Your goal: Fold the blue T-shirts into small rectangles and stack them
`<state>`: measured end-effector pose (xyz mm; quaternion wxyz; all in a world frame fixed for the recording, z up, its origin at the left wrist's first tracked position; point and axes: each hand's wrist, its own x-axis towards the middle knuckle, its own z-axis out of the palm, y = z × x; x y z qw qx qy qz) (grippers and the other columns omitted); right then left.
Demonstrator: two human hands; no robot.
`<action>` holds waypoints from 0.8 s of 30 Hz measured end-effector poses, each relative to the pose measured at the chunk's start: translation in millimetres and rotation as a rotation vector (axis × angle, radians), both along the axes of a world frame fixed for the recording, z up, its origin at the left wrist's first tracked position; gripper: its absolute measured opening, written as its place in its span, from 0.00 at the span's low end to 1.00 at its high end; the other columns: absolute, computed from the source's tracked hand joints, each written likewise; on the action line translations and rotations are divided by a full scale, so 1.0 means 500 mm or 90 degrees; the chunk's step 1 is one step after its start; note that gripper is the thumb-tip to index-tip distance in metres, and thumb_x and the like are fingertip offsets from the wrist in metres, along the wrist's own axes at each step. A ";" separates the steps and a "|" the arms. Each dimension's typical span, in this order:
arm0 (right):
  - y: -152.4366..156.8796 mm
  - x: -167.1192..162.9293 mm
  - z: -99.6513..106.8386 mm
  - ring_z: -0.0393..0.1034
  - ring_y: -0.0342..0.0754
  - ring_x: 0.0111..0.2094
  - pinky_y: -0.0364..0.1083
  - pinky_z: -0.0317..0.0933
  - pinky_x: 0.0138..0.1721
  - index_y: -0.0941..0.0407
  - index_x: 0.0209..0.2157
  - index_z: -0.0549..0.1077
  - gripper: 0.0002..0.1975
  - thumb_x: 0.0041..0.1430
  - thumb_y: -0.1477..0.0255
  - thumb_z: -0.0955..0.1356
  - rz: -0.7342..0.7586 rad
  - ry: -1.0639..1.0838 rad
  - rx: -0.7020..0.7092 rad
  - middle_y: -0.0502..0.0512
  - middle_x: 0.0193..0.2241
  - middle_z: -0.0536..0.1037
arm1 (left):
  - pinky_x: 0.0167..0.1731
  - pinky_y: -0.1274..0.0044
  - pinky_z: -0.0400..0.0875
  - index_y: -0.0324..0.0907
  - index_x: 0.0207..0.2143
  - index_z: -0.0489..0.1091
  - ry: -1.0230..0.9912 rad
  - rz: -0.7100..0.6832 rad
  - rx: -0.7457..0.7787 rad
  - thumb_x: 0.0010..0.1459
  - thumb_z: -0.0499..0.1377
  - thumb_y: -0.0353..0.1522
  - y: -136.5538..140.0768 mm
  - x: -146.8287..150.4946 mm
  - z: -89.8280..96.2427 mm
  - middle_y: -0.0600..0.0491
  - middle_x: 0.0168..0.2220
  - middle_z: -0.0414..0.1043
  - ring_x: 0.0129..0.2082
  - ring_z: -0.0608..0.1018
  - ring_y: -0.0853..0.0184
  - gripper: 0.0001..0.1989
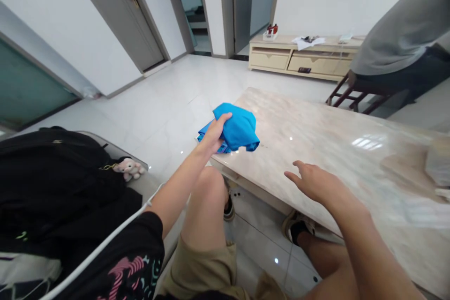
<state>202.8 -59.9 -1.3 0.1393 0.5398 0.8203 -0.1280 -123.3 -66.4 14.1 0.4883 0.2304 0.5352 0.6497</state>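
A folded bright blue cloth [239, 126] is gripped in my left hand [218, 130], thumb on top and the other fingers hidden beneath it. It is held above the near left corner of the marble-topped table [281, 122]. More blue fabric [223, 148] shows under and behind my left hand, near that corner; whether it is a separate piece I cannot tell. My right hand [311, 179] hovers over the table's near edge, to the right of the cloth. Its fingers are spread and nothing is in them.
A black backpack [59, 168] with a pink plush charm [129, 168] lies at the left. A white cable [105, 243] runs past my left arm. Across the room stands a low cabinet [269, 60]. At the right, a person in grey [397, 33] sits on a dark stool [351, 89].
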 end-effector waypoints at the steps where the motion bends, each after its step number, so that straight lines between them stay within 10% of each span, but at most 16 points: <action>1: 0.003 0.000 -0.006 0.80 0.67 0.58 0.58 0.72 0.53 0.59 0.67 0.74 0.29 0.79 0.55 0.61 0.006 0.003 -0.018 0.75 0.59 0.82 | 0.60 0.59 0.81 0.40 0.53 0.78 0.006 0.005 0.033 0.62 0.69 0.45 0.018 -0.020 0.013 0.44 0.48 0.87 0.55 0.86 0.52 0.23; 6: 0.022 0.011 -0.038 0.81 0.65 0.57 0.58 0.71 0.56 0.59 0.68 0.74 0.31 0.77 0.54 0.61 0.034 0.045 -0.059 0.71 0.58 0.84 | 0.54 0.62 0.82 0.40 0.52 0.77 0.121 0.062 -0.027 0.67 0.65 0.48 0.040 -0.126 -0.018 0.43 0.48 0.86 0.50 0.86 0.54 0.23; 16: -0.016 -0.041 -0.090 0.83 0.63 0.51 0.56 0.71 0.57 0.57 0.46 0.83 0.23 0.74 0.64 0.58 0.124 0.087 -0.193 0.69 0.47 0.87 | 0.46 0.72 0.75 0.43 0.42 0.68 0.276 0.237 -0.305 0.67 0.56 0.39 -0.247 -0.284 -0.307 0.44 0.48 0.81 0.44 0.83 0.64 0.09; 24: -0.205 -0.279 -0.360 0.84 0.60 0.48 0.55 0.76 0.53 0.54 0.50 0.82 0.27 0.76 0.64 0.53 0.032 0.289 -0.337 0.63 0.44 0.88 | 0.60 0.67 0.74 0.40 0.49 0.75 0.209 0.169 -0.268 0.74 0.44 0.38 -0.187 -0.303 -0.540 0.40 0.57 0.82 0.57 0.82 0.61 0.21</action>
